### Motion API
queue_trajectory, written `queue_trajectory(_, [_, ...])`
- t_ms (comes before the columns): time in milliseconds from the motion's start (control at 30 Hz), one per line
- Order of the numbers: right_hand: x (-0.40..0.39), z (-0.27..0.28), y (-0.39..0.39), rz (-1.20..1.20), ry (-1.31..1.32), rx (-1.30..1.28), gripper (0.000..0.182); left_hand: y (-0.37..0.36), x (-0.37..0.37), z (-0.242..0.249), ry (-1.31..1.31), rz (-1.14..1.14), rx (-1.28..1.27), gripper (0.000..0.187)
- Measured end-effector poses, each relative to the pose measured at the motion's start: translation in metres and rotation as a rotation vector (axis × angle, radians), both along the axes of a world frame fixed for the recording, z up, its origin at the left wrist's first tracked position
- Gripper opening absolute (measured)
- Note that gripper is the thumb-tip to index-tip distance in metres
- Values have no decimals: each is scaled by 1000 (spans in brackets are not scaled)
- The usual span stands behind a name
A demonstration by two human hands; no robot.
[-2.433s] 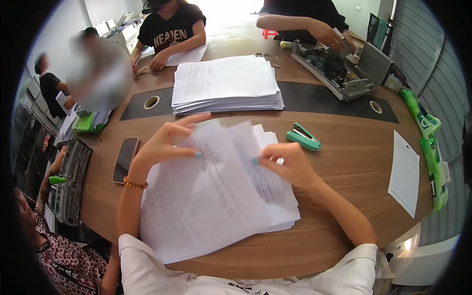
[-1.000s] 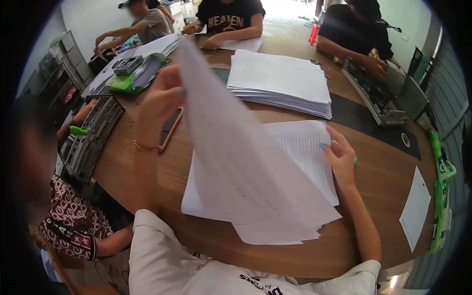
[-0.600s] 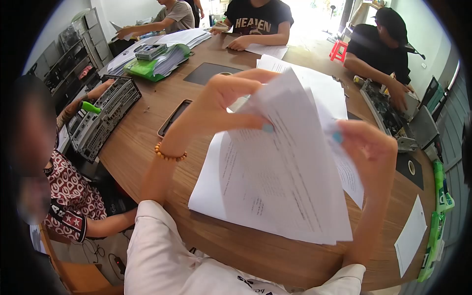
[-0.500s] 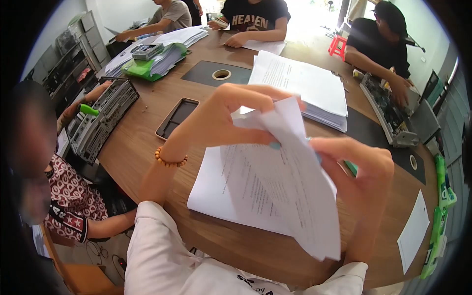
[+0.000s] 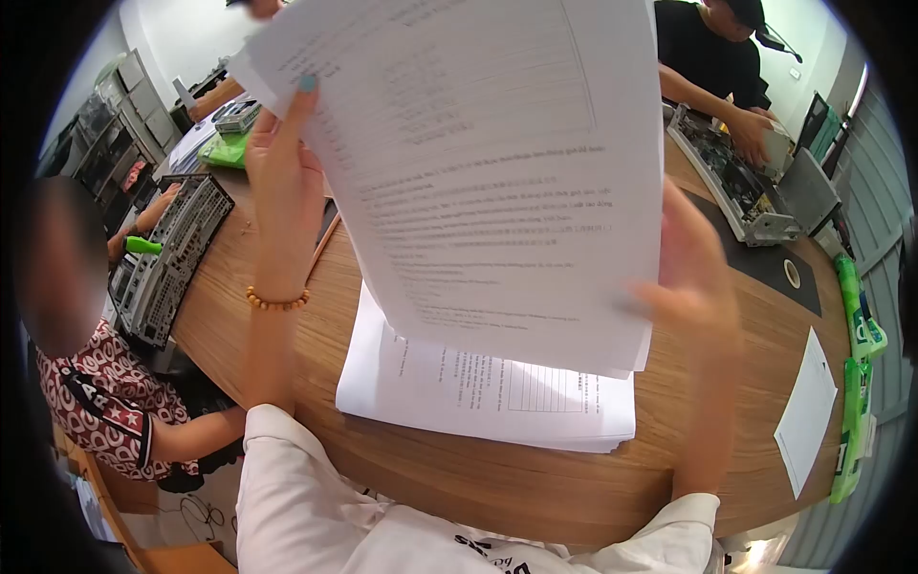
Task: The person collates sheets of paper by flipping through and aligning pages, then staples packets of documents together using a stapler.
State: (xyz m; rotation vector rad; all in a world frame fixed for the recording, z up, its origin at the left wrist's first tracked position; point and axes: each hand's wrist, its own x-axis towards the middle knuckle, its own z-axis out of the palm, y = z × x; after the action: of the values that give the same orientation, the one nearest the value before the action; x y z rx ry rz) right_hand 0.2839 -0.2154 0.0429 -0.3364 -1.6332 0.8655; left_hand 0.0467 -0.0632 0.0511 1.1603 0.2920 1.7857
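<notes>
A few printed sheets of paper (image 5: pixel 478 191) are held up in front of me, upright and slightly tilted, with lines of text facing me. My left hand (image 5: pixel 287 163) pinches their left edge, the thumb with its blue nail lying over the front. At the right edge my right hand (image 5: pixel 693 268) grips them, thumb in front, somewhat blurred, its other fingers hidden behind. Below the raised sheets a thick paper stack (image 5: pixel 488 397) lies on the table, its upper part covered from view. A printed table shows on its top page.
On the wooden table (image 5: pixel 746 421), a single sheet (image 5: pixel 805 416) and green packs (image 5: pixel 853 383) lie at right. Two people work on opened metal equipment, one chassis (image 5: pixel 177 258) at left, another (image 5: pixel 736 172) at far right. A tape roll (image 5: pixel 791 274) sits on a dark mat.
Both hands have lifted the sheets off the stack, spread apart and opened them toward me. The sheets were bent and low before; now they hide the middle of the table.
</notes>
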Motion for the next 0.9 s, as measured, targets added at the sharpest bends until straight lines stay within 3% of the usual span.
queue_trajectory(67, [-22,-13,2,-599,-158,-240,36,-2,-3,-10,16,-14,37,29])
queue_trajectory(167, [-25,-11,11,-803,-68,-314,29,-11,-8,-1,74,-54,145,33])
queue_trajectory(233, [-22,-6,23,-778,27,-310,26,-3,-16,1,111,-80,226,35])
queue_trajectory(333, [-19,-11,36,-697,116,-324,23,21,-33,-20,297,-385,296,35])
queue_trajectory(400, [-15,-13,34,-657,107,-317,23,19,-21,-31,671,-120,246,30])
queue_trajectory(533, [3,-17,34,-613,-1,-211,20,2,-9,-22,561,-192,154,24])
queue_trajectory(633, [10,-19,35,-602,-96,-183,20,-7,-12,-17,559,-246,304,23])
queue_trajectory(767, [21,-40,53,-548,-69,-244,17,9,-5,-34,688,-179,309,20])
queue_trajectory(833, [17,-40,52,-630,-100,-203,15,13,1,-36,705,-138,317,19])
queue_trajectory(900, [12,-39,51,-711,-131,-161,14,10,6,-37,545,-196,136,20])
